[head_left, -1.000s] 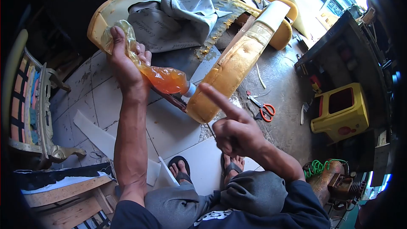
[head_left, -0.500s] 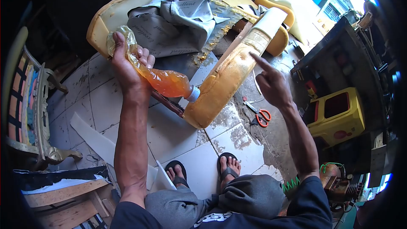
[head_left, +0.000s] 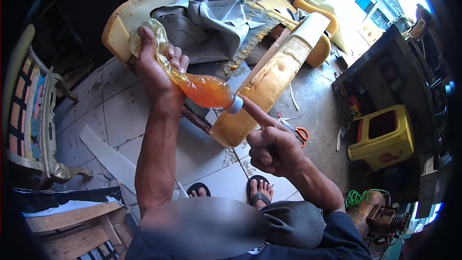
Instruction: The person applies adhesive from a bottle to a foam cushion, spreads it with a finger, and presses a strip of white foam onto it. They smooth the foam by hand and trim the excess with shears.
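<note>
My left hand (head_left: 158,74) is wrapped round a crumpled clear plastic bottle (head_left: 208,90) of amber-orange liquid. The bottle tilts down to the right, its pale blue cap (head_left: 235,105) lowest. The index finger of my right hand (head_left: 276,145) stretches out to the cap and seems to touch it; the other fingers are curled, with nothing seen in them. Below the cap lies a long yellow foam-padded furniture piece (head_left: 262,84), with a whitish strip (head_left: 313,29) round its far end. Orange-handled scissors (head_left: 301,136) on the floor are partly hidden behind my right hand.
Grey printed fabric (head_left: 207,29) lies heaped beside a foam-padded panel (head_left: 132,17). A carved chair frame (head_left: 45,125) stands at left. At right are a yellow plastic case (head_left: 382,135) and a machine with a green coiled hose (head_left: 358,196). Light strips lie on the tiled floor (head_left: 125,101).
My right hand has come down and left from the foam's upper part to the bottle cap. My left hand and the bottle have shifted slightly right.
</note>
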Available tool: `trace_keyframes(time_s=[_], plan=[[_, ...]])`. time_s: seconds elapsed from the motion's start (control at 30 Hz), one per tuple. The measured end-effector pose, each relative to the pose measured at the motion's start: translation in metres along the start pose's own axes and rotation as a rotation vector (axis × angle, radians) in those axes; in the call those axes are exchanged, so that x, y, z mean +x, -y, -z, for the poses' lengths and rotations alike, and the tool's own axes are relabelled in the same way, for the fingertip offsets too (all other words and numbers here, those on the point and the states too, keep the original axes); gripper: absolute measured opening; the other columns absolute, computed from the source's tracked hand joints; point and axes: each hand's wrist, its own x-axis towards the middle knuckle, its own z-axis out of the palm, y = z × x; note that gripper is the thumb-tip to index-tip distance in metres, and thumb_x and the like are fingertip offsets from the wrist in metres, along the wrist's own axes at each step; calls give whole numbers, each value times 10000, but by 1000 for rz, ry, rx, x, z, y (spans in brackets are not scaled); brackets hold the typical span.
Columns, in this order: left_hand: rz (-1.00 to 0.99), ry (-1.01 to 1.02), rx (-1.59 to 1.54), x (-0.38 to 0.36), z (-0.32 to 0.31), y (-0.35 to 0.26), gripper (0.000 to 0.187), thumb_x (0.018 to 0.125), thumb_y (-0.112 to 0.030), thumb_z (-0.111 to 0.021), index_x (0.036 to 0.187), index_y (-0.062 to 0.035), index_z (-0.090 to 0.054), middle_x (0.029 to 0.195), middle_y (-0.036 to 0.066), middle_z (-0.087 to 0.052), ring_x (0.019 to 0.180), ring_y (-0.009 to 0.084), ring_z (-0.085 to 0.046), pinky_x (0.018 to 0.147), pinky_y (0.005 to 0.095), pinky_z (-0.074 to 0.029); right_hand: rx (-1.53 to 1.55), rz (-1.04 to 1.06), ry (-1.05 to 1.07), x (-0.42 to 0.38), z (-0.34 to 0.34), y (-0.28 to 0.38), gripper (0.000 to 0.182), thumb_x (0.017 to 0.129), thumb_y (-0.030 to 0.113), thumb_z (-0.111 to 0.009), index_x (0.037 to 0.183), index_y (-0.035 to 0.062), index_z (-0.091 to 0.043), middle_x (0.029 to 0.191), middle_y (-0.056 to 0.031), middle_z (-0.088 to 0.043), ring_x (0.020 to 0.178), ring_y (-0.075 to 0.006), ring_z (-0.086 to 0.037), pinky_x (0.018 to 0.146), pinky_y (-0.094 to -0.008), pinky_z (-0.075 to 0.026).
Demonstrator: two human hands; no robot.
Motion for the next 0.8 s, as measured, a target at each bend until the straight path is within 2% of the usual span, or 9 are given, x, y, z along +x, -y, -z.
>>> trace_keyframes(time_s=[0.1, 0.13, 0.2, 0.23, 0.47, 0.63, 0.73, 0.77, 0.8], plan=[[-81, -29, 57, 0, 5, -4, 425, 1061, -511, -501, 857, -139, -474, 652, -22, -451, 475, 62, -407, 433, 215, -352, 46, -18, 212, -1, 0, 9, 773, 914, 33, -483, 1636, 105, -213, 538, -14, -456, 383, -109, -417, 340, -266, -376], [-114, -51, 83, 1, 6, -4, 418, 1059, -511, -506, 865, -143, -475, 655, -24, -448, 481, 61, -408, 436, 216, -353, 40, -20, 209, 0, -5, 9, 773, 914, 33, -483, 1636, 105, -213, 538, -14, -456, 383, -109, -417, 340, -266, -376], [-101, -41, 53, 4, 11, -4, 417, 1057, -515, -508, 869, -144, -477, 656, -25, -446, 486, 60, -407, 440, 217, -353, -299, 110, -118, 3, -20, 4, 787, 877, 37, -426, 1631, 71, -200, 538, -16, -427, 375, -92, -403, 311, -256, -376], [-93, -30, 23, 6, 13, -4, 416, 1055, -519, -510, 873, -146, -478, 658, -27, -445, 491, 59, -405, 444, 217, -353, -211, 86, -81, 10, -10, 6, 745, 925, 57, -492, 1626, 95, -244, 539, -42, -493, 390, -125, -474, 337, -273, -389], [-51, -43, -11, 14, 17, -2, 435, 1050, -531, -514, 860, -141, -473, 651, -27, -442, 494, 60, -398, 452, 218, -335, -185, 6, -101, 26, -11, 5, 751, 937, 73, -487, 1631, 70, -200, 555, -54, -510, 383, -132, -458, 336, -270, -381], [-149, -90, 86, 21, 21, 1, 485, 1042, -553, -517, 793, -142, -454, 648, -31, -419, 496, 58, -370, 458, 222, -326, -107, -16, -25, 22, -12, 14, 704, 920, 55, -479, 1597, 42, -287, 564, -39, -489, 375, -114, -423, 337, -257, -366], [-193, -121, 93, 26, 29, 2, 432, 1038, -522, -554, 869, -135, -461, 603, -37, -371, 473, 53, -371, 442, 226, -304, -183, 213, -157, 16, -18, 40, 602, 898, 66, -462, 1492, -20, -423, 551, 16, -380, 368, -72, -361, 331, -242, -343], [-204, -107, 114, 28, 33, 1, 453, 1034, -540, -548, 844, -137, -462, 606, -35, -379, 469, 56, -365, 443, 225, -302, -353, 338, -146, 17, -10, 59, 594, 899, 85, -463, 1476, -53, -437, 559, 8, -431, 371, -72, -380, 331, -238, -337], [-195, -114, 103, 31, 39, 2, 453, 1034, -540, -548, 844, -137, -462, 606, -35, -379, 469, 56, -365, 443, 225, -302, -700, 463, -179, 19, -3, 85, 579, 899, 89, -458, 1453, -81, -462, 568, -9, -481, 378, -70, -405, 359, -224, -352]])
